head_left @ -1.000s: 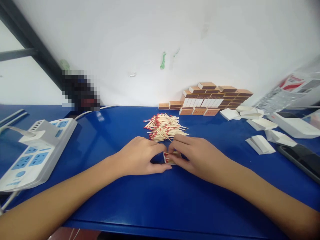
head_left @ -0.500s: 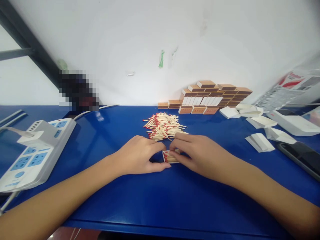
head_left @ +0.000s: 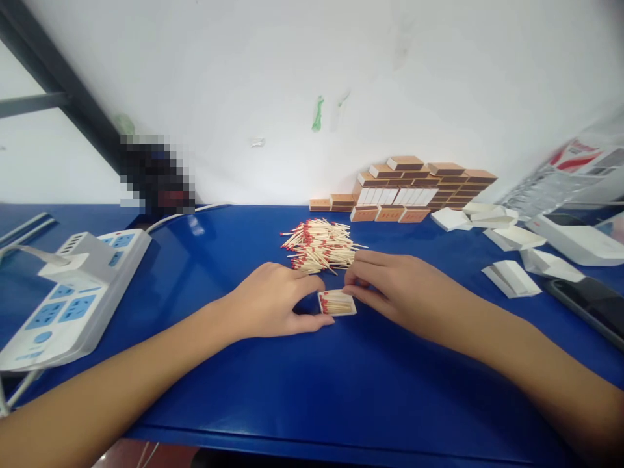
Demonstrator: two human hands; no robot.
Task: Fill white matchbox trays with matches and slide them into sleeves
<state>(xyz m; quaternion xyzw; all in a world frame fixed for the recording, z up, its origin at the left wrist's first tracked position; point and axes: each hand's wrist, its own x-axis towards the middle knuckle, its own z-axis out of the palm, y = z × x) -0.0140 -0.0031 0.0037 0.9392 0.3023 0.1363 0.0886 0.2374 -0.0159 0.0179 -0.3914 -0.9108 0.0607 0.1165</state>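
Observation:
A small white tray of matches point(head_left: 337, 303) lies on the blue table point(head_left: 312, 383) between my hands. My left hand point(head_left: 270, 301) rests on the table with thumb and forefinger closed against the tray's left end. My right hand point(head_left: 397, 285) hovers just right of the tray, fingers curled together with the tips pinched near its far right corner; I cannot make out what they hold. Directly behind the tray lies a loose pile of red-tipped matches point(head_left: 319, 246).
Stacked brown matchboxes point(head_left: 419, 188) stand against the wall at the back right. White empty sleeves point(head_left: 509, 278) lie scattered to the right, beside a dark phone point(head_left: 589, 302). A white and blue power strip point(head_left: 73, 292) with a cable lies at the left.
My right hand has drawn back to the right, off the top of the tray, so the matches inside now show. My left hand has stayed in place.

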